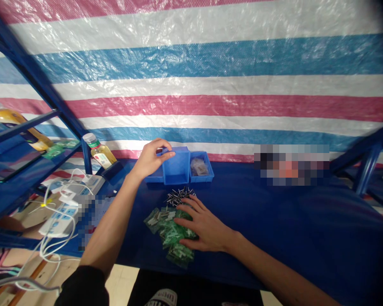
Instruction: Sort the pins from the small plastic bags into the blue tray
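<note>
My left hand (151, 159) hangs at the far side of the table, its curled fingers over the rim of a small blue plastic bin (153, 178). Whether those fingers pinch anything, I cannot tell. A taller blue bin (178, 168) stands to its right, then a blue bin (207, 168) holding a clear plastic bag (199, 167). My right hand (202, 223) rests spread on a heap of small green-tinted plastic packets (174, 233) holding metal parts. Just beyond my fingertips lies a loose pile of dark metal pins (178, 196).
A blue cloth (290, 225) covers the table. At the left stand a bottle of yellow liquid (100, 151) and a white power strip (59, 223) with white cables. A blue metal shelf rack (35, 85) rises left, backed by a striped plastic tarpaulin (191, 63).
</note>
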`<state>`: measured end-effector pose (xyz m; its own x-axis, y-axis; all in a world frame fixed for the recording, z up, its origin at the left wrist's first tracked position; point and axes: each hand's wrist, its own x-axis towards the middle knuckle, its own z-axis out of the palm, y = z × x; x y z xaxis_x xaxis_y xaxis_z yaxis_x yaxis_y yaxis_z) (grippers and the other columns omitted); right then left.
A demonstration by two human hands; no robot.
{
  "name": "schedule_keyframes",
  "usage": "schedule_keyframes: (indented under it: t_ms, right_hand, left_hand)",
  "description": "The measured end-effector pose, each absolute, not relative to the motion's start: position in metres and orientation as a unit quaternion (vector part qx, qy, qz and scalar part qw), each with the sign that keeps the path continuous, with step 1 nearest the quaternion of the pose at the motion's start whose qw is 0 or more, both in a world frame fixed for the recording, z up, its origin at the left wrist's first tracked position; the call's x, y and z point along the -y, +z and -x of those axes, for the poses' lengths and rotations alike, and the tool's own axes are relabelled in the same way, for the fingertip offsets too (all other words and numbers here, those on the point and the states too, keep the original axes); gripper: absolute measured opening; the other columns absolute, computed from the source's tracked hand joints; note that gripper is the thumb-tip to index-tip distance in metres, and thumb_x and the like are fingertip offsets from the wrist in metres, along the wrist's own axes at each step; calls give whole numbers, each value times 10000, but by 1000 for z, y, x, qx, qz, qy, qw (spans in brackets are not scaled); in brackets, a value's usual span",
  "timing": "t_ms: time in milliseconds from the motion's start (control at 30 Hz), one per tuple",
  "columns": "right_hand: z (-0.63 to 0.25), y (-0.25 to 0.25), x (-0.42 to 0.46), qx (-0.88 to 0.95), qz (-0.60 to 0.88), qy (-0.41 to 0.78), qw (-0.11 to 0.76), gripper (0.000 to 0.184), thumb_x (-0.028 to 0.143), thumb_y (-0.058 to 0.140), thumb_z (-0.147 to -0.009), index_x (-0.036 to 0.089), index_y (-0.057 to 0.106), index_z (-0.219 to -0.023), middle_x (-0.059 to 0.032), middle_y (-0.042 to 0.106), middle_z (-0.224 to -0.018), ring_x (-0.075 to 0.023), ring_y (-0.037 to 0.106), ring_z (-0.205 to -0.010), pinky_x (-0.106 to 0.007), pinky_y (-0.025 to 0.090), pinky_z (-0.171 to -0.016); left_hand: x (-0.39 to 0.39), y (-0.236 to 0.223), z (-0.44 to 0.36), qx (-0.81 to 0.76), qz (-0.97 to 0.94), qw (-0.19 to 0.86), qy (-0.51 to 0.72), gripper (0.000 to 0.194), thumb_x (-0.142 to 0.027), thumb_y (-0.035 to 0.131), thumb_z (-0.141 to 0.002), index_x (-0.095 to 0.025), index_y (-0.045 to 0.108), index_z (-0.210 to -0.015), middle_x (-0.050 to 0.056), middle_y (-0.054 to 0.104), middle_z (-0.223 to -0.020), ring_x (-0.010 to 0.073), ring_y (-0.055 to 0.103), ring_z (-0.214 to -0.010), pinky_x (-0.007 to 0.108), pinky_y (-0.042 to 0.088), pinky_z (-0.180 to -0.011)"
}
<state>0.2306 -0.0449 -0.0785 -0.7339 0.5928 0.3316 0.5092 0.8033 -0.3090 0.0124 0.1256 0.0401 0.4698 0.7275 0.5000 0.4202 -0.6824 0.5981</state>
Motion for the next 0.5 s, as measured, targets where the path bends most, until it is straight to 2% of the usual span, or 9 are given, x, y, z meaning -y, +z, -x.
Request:
schedule_keyframes:
  t_ms: [233, 300, 400, 500]
  right_hand:
    - [-232, -79, 44, 921, 289, 102, 242, 612, 622, 633, -913, 229, 595, -1381, -147, 550, -1429, -354, 391, -1418, -638, 209, -1232]
    - [-235, -77, 42, 903, 309, 96, 283, 543, 571, 624, -938, 238, 590, -1367, -136, 568, -1398, -342, 431, -1380, -622, 264, -1211]
    - [-247, -72, 32, 827, 410, 81, 377, 327, 406, 537, -1017, 253, 617, -1294, -122, 601, -1304, -314, 516, -1259, -566, 396, -1121]
    - [-266, -74, 12, 725, 531, 85, 430, 334, 400, 467, -1047, 251, 624, -1301, -134, 564, -1275, -312, 541, -1192, -541, 455, -1064]
  left_hand:
    - [-200, 15, -25, -396, -835, 188, 332, 220, -380, 673, -892, -162, 689, -876, 49, 737, -898, 192, 665, -847, 318, 512, -825]
    - [-218, 6, -28, -413, -839, 185, 301, 212, -364, 673, -883, -155, 699, -857, 56, 741, -889, 200, 668, -836, 314, 503, -811]
    - [-237, -8, -31, -446, -840, 184, 247, 181, -330, 697, -855, -153, 713, -822, 57, 742, -856, 208, 673, -821, 306, 497, -800]
    - [-248, -22, -31, -455, -841, 185, 228, 154, -309, 722, -823, -157, 729, -800, 50, 743, -808, 199, 670, -757, 304, 502, -777]
